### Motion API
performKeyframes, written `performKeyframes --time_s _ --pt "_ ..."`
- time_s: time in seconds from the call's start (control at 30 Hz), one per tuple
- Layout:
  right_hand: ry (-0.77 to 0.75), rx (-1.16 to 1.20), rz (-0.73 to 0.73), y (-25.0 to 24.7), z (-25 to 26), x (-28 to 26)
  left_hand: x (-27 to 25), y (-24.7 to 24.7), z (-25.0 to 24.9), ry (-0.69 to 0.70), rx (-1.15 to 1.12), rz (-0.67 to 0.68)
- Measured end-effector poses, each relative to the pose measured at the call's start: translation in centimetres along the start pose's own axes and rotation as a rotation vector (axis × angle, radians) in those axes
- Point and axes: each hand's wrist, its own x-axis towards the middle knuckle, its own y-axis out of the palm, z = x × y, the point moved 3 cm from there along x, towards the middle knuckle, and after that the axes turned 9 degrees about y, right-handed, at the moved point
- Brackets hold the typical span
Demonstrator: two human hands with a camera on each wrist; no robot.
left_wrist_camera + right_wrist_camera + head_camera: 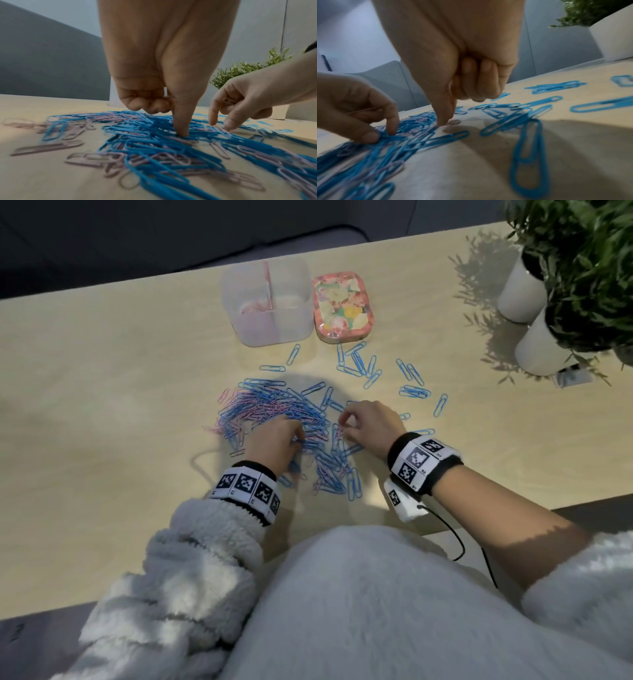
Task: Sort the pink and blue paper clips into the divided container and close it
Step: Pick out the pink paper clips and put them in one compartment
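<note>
A mixed pile of pink and blue paper clips [274,416] lies mid-table, with loose blue clips [359,364] scattered beyond it. My left hand [297,440] is down on the pile's near side. Thumb and forefinger tips [392,128] press on blue clips, the other fingers are curled, and thin pink wire shows inside them. My right hand [344,426] is at the pile's right edge, its forefinger [443,120] touching a pink clip [453,122] on the table. Its curled fingers hold several pink clips [229,100]. The translucent divided container [270,335] stands open at the back, beside its floral lid [342,304].
Two white pots with green plants [534,344] stand at the table's right rear. A cable [455,539] runs off the near edge by my right wrist. Bare wood lies left of the pile and along the front.
</note>
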Motion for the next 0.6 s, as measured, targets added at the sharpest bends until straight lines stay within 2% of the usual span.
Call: performKeyframes --time_s 0.13,0.23,0.37,0.53,0.6 --pt "-0.011 -0.018 0.025 0.5 -0.1 0.0 -0.1 -0.4 -0.6 0.032 0.013 -0.067" --pt "0.047 0.127 0.021 -0.2 -1.4 0.2 0.5 0.4 -2.6 0.087 -0.048 -0.034" --pt "0.092 0.530 0.053 -2.0 -3.1 -0.7 1.9 1.0 -4.4 0.078 -0.127 -0.043" --pt "0.184 1.100 0.166 -3.2 -4.9 -2.4 2.1 2.1 -4.7 0.196 -0.119 0.205" --pt "0.197 1.273 0.212 -3.1 -5.4 -2.7 1.7 2.8 -4.9 0.200 -0.130 0.193"
